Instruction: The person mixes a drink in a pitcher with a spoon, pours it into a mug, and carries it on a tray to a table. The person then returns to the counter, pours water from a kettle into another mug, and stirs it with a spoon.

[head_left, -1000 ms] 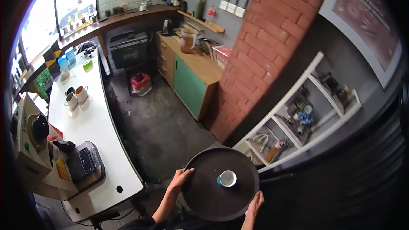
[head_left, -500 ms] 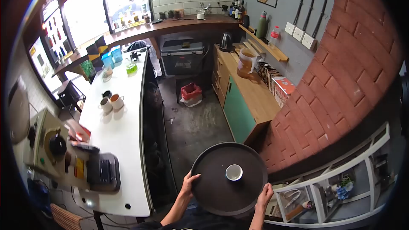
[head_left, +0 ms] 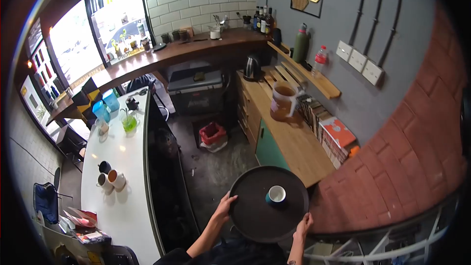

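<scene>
A round dark serving tray (head_left: 250, 218) is held level in front of me. My left hand (head_left: 224, 205) grips its left rim, thumb on top. On the opposite rim, my right hand (head_left: 304, 223) is closed round the edge in the same way. One small cup (head_left: 276, 195), teal outside and white within, stands upright on the tray, right of its middle. The fingers under the tray are hidden.
On the left runs a white counter (head_left: 128, 206) with mugs (head_left: 117, 179) and a glass of green liquid (head_left: 129, 122). A wooden cabinet (head_left: 304, 154) bears a pitcher (head_left: 283, 102) and a kettle (head_left: 252, 67). A red-lined bin (head_left: 212, 135) stands on the floor ahead.
I have moved forward, so the cabinet, counter mugs and bin appear nearer. The tray is still in both hands, with the cup upright on it.
</scene>
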`<state>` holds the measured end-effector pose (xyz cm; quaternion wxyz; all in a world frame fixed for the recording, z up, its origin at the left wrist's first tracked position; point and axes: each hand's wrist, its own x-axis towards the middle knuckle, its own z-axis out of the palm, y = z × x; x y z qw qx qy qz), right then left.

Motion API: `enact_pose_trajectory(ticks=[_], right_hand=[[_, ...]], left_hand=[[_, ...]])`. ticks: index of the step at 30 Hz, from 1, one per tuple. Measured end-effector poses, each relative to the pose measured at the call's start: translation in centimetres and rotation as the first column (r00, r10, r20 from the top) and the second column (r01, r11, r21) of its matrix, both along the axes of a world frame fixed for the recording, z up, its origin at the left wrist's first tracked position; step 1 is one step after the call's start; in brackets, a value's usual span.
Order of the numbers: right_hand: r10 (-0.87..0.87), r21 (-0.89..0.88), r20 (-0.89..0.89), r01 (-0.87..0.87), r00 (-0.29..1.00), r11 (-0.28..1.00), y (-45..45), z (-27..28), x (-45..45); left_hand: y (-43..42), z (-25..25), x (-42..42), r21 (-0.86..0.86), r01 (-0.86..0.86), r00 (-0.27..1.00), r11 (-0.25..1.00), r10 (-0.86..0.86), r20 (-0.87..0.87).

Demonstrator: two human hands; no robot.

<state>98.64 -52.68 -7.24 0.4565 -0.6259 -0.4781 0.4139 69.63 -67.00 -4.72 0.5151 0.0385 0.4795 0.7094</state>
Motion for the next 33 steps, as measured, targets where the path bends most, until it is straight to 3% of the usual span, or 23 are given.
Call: enact_pose_trajectory(ticks=[6,8,9,11,12,14,15,18,20,21,22,24,28,30,31,33], right_hand=[[0.033,-0.068,-0.015,-0.034,0.999,0.997,9.8,-4.2,-5.0],[0.17,-0.209,0.134,-0.14,0.976,0.968,13.8,-3.4,-6.7],[0.174,-0.205,0.135,-0.144,0.976,0.968,15.9,-5.0,-7.3],[-0.052,0.019,0.118,0.05,0.992,0.999,20.6,-8.3,-9.7],[-0.05,0.013,0.117,0.049,0.992,0.999,22.8,-8.6,-10.4],[0.061,0.012,0.34,-0.069,0.938,0.998,26.2,-9.1,-9.7],[0.056,0.019,0.335,-0.066,0.941,0.998,28.0,-9.3,-9.9],[0.01,0.013,0.462,-0.018,0.887,1.0,30.2,-9.1,-10.1],[0.082,-0.068,0.496,-0.055,0.864,0.996,31.2,-7.5,-10.1],[-0.007,0.046,0.457,-0.016,0.89,0.999,31.7,-8.7,-10.2],[0.025,0.054,0.47,-0.057,0.882,0.997,32.1,-7.7,-10.1],[0.145,-0.122,0.47,-0.099,0.87,0.988,32.8,-5.4,-10.2],[0.105,-0.149,0.531,-0.029,0.841,0.988,33.8,-6.6,-10.7],[0.01,0.087,0.616,-0.081,0.788,0.993,34.1,-8.3,-10.5],[-0.001,0.093,0.614,-0.071,0.79,0.993,34.7,-8.1,-10.9],[-0.049,0.151,0.808,-0.125,0.587,0.981,34.4,-8.1,-11.4]], left_hand=[[8.3,-1.8,-4.3,-0.069,-0.072,0.997,0.995,0.073,0.016],[12.2,-2.9,-6.0,-0.079,-0.101,0.995,0.992,0.102,0.01],[14.2,-3.7,-6.5,-0.074,-0.106,0.994,0.992,0.107,0.01],[18.7,-5.5,-7.9,-0.046,-0.136,0.99,0.99,0.138,0.033],[20.6,-5.6,-8.7,-0.052,-0.137,0.99,0.989,0.139,0.031],[23.8,-6.7,-8.8,-0.014,-0.111,0.993,0.994,0.111,0.048],[25.5,-7.2,-8.9,-0.066,-0.107,0.994,0.992,0.108,0.016],[28.7,-11.1,-8.9,-0.102,-0.129,0.992,0.986,0.129,-0.007],[29.6,-11.7,-8.2,-0.111,-0.117,0.992,0.987,0.122,0.036],[30.4,-11.9,-8.4,-0.119,-0.108,0.991,0.987,0.117,0.067],[31.0,-12.1,-8.4,-0.122,-0.089,0.992,0.989,0.099,0.075],[31.7,-12.4,-8.7,-0.138,-0.091,0.993,0.986,0.101,0.061],[33.1,-12.2,-9.1,-0.169,-0.048,0.998,0.985,0.055,0.037],[33.5,-12.9,-9.0,-0.195,-0.015,0.999,0.981,0.024,0.047],[33.9,-14.4,-9.0,-0.224,-0.023,0.998,0.974,0.037,0.057],[34.3,-15.7,-9.2,-0.24,-0.006,0.997,0.971,0.025,0.079]])
